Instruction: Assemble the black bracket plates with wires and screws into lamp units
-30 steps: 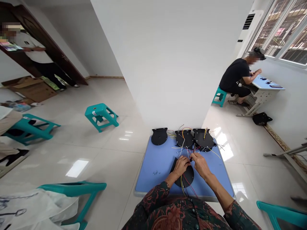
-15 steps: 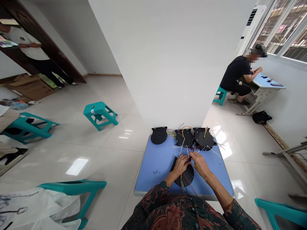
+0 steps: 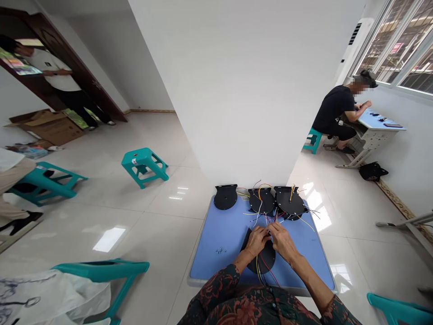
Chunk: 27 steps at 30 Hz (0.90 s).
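Note:
My left hand (image 3: 257, 241) and my right hand (image 3: 283, 240) meet over a round black plate (image 3: 268, 261) at the near side of the small blue table. Both sets of fingers are closed in a pinch at the plate's far edge. A small dark part shows between the fingertips, too covered to name. Yellow, red, white and black wires (image 3: 258, 265) run from beneath my hands toward my body. Several small shiny pieces, apparently screws (image 3: 220, 250), lie left of my left hand.
Along the blue table's (image 3: 206, 253) far edge lie more black plates: a left one (image 3: 225, 198), a middle one (image 3: 265, 203) and a right one (image 3: 287, 201), with loose wires. A white pillar (image 3: 243, 99) stands behind. Nearby are a teal stool (image 3: 144, 158) and a seated person (image 3: 333, 108).
The head view has tilted slightly, so everything sits a little lower in the picture. My hands stay together over the plate, with only slight shifts of the fingers.

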{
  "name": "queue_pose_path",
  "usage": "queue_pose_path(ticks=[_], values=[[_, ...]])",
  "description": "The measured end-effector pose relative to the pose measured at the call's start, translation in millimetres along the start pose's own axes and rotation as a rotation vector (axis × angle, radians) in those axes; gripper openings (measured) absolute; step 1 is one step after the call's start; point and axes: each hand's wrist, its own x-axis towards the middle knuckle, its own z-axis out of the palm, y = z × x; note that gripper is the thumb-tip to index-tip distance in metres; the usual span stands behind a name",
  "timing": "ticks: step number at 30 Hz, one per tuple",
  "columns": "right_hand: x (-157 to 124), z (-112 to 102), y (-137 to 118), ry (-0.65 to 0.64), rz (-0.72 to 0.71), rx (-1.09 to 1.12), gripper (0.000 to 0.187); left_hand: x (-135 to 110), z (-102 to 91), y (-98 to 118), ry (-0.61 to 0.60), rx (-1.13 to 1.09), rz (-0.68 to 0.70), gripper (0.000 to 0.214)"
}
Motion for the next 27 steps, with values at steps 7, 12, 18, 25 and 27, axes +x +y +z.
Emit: queue_pose_path(ticks=[7, 12, 18, 25, 27], values=[[-4.4, 3.9, 0.7, 0.078, 0.226, -0.112, 0.012, 0.6, -1.6, 2.3, -0.01, 0.011, -0.009, 0.016], [-5.9, -0.9, 1.0, -0.025, 0.11, -0.027, 0.033, 0.5, -3.3, 3.8, -0.02, 0.019, -0.012, 0.011], [-8.7, -2.1, 0.9, 0.082, 0.248, -0.01, 0.018, 0.8, -2.7, 4.6, -0.026, 0.044, -0.013, 0.018], [-11.8, -1.4, 4.7, 0.073, 0.109, -0.014, 0.045, -2.4, -4.5, 7.1, -0.04, 0.067, 0.002, 0.01], [-13.2, -0.6, 2.6, 0.091, 0.103, 0.031, 0.044, -3.1, -3.7, 6.6, -0.041, 0.081, 0.002, 0.011]])
